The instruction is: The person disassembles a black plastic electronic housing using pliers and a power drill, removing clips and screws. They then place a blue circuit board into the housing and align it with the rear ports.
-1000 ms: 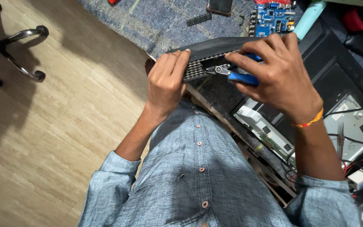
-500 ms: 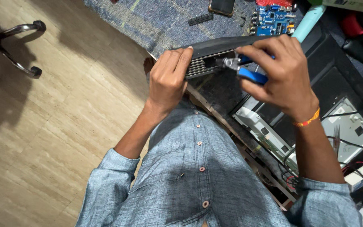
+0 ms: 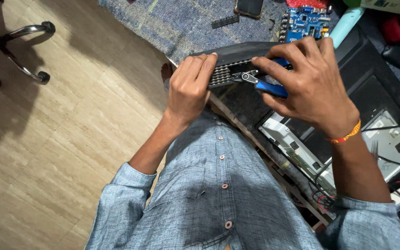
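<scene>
Left hand: the left hand [image 3: 188, 90] is curled, its fingers pressed on the near end of a black vented panel [image 3: 237, 60], which is gripped at its edge.
Right hand: the right hand [image 3: 309, 85] is closed around blue-handled pliers [image 3: 260, 83], whose metal tip is laid against the panel's grille.
Panel location: it is held up in front of the chest, between both hands, above the bench [image 3: 274, 153] edge.
Panel look: dark plastic, long and narrow, with rows of small slots along the near face; the far end is hidden by the right hand.
Edges: the bench edge runs diagonally just below the hands; an opened flat device with pale boards [image 3: 385, 143] is seen to the right.
Open room: bare wooden floor [image 3: 47, 139] is left free on the left, with a chair base [image 3: 10, 41] well apart.
Beyond: a blue circuit board [image 3: 304, 23] lies on a grey mat [image 3: 181, 23].
</scene>
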